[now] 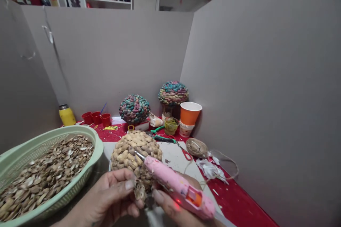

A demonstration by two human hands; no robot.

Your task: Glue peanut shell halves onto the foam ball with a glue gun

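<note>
My left hand (113, 197) is closed in a pinch on a peanut shell half (139, 190) in front of me. My right hand (174, 209) grips a pink glue gun (177, 186), whose metal nozzle points up-left onto a dome covered in peanut shells (133, 156). The dome stands just behind both hands on a white board (176, 158). My right thumb also touches the shell half from the right.
A green basket (97, 147) full of shell halves sits at the left. Behind the dome are two painted shell domes (134, 109), red cups (96, 117), a yellow bottle (66, 115), an orange cup (190, 113), scissors (183, 150), pliers, a twine coil (196, 147) and paper scraps. Grey partitions close in all sides.
</note>
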